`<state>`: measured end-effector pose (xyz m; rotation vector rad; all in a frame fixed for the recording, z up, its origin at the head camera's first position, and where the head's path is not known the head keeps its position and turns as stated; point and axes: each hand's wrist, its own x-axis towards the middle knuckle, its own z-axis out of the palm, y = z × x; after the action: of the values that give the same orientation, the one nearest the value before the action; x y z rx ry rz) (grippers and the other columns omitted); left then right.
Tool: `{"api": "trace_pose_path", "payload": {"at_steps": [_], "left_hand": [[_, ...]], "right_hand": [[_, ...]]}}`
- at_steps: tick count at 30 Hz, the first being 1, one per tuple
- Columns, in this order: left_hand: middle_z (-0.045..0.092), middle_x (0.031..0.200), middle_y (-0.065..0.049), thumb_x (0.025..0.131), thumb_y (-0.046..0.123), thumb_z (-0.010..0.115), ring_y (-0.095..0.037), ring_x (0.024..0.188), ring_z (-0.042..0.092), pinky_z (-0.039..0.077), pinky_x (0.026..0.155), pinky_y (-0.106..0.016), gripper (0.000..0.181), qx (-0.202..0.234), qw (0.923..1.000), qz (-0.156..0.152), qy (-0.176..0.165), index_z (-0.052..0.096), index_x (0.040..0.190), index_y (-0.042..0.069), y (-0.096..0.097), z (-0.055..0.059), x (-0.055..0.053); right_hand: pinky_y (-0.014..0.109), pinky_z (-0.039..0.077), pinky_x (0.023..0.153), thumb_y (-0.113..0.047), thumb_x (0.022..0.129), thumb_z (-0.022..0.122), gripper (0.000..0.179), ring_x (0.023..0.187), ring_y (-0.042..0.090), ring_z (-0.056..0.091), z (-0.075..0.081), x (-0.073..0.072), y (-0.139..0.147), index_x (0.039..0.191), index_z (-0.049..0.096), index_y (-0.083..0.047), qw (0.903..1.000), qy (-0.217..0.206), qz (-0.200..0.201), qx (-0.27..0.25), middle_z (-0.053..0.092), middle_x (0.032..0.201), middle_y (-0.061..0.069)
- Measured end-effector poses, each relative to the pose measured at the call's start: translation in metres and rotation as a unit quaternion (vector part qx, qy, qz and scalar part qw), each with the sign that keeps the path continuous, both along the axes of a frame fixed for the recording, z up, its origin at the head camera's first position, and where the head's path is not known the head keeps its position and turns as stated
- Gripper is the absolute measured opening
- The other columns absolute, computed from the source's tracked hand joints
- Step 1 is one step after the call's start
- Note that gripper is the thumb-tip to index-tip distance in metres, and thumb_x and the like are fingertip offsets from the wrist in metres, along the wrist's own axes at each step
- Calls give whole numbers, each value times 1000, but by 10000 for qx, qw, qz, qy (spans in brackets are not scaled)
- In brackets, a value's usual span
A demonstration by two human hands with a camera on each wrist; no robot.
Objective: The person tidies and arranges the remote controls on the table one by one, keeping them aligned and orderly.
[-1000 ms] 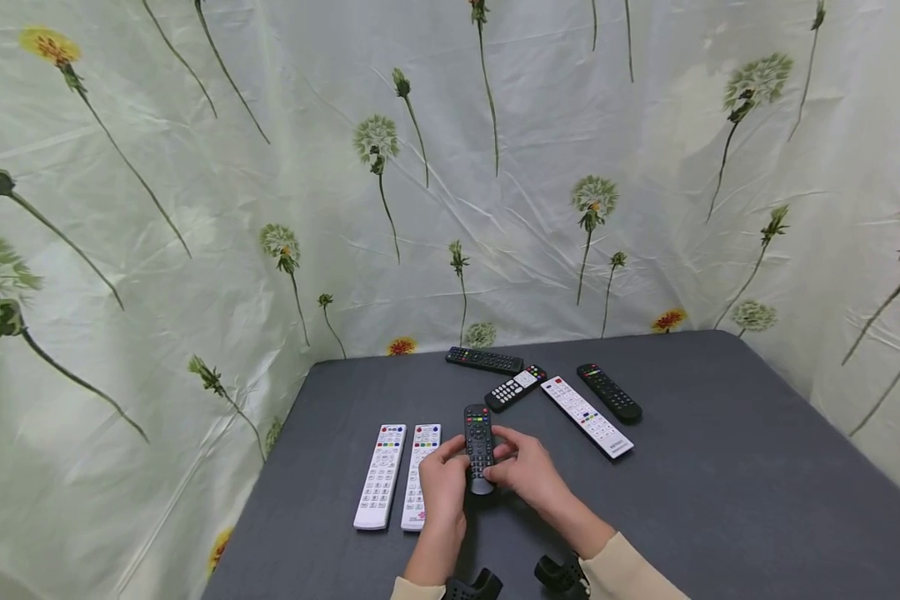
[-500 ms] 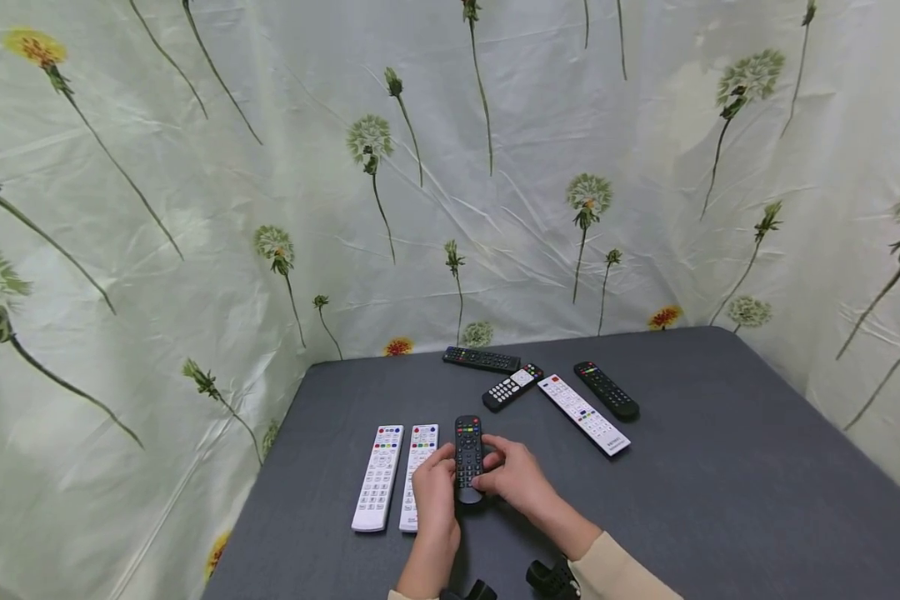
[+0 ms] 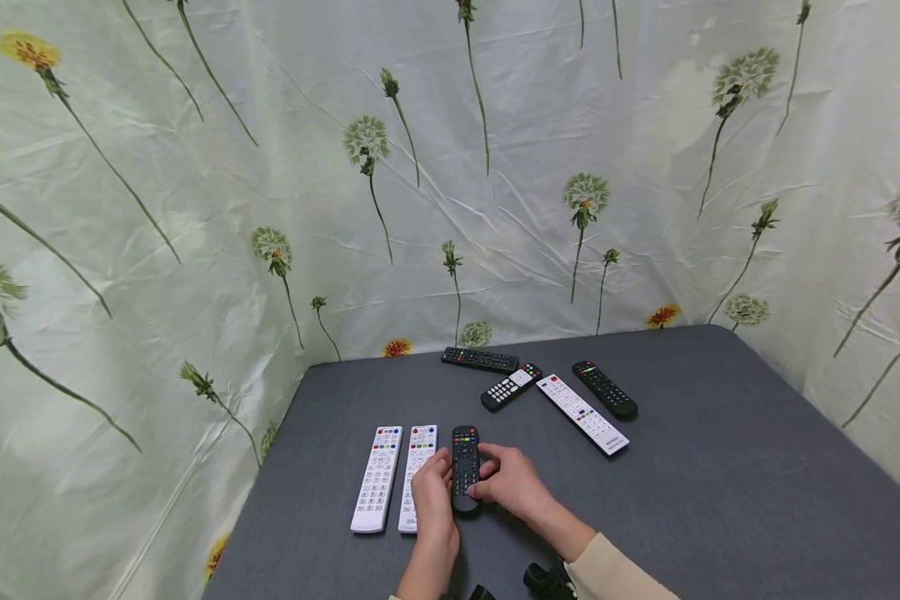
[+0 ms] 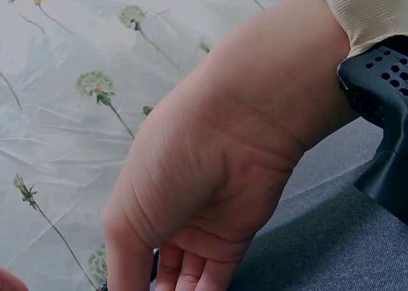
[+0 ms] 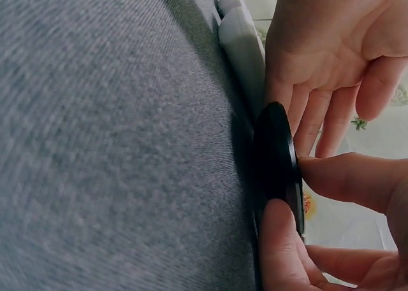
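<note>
A slim black remote control with small colored buttons lies upright in line with two white remotes, at the table's front middle. My right hand pinches its right side, thumb on the lower face and fingers along the edge; the right wrist view shows the remote's dark end low over the grey cloth. My left hand stands at the remote's left edge, fingers fairly straight, and partly covers the nearer white remote. Another white remote lies left of that one. Most of the left fingertips are hidden in the left wrist view.
Toward the back lie a black remote, a black one with white keys, a long white one and another black one. A flower-printed cloth hangs behind the grey table.
The black remote has moved toward the front and slightly left, into line beside the white remotes. My right hand has moved with it; the left stays alongside, its fingers loosened at the edge.
</note>
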<state>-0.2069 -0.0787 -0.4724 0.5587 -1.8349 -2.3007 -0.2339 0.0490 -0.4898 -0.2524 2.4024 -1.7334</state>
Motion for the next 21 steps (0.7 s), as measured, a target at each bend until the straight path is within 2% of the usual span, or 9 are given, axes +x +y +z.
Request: {"api": "trace_pose_path", "payload": {"at_steps": [5,12,19,21], "left_hand": [[45,143,-35,101,8,34,-46,133,44,30,111,-56,48,84,9999,-33,98,45,140,-18,-1,-1,2],[43,144,-36,101,10,35,-46,135,41,28,114,-56,49,182,9997,-117,67,43,141,-18,-3,0,4],[45,144,-35,101,11,34,-45,133,42,27,114,-56,50,254,9995,-148,96,44,141,-17,-5,-2,6],[45,143,-35,100,10,35,-45,134,42,28,114,-56,50,131,9997,-165,118,45,140,-18,-5,-1,5]], "right_hand": [[31,51,52,-1,68,84,76,61,14,62,-2,1,0,137,55,8,9997,167,53,195,67,81,6],[30,50,52,-3,67,86,77,62,14,58,-1,1,0,137,55,8,9989,171,112,427,65,81,5],[30,50,52,-2,68,86,74,60,14,59,-1,2,0,135,56,9,9988,186,183,421,64,79,4],[29,50,53,-2,69,85,74,61,13,60,-1,2,1,136,55,10,9988,170,223,397,64,79,3]]}}
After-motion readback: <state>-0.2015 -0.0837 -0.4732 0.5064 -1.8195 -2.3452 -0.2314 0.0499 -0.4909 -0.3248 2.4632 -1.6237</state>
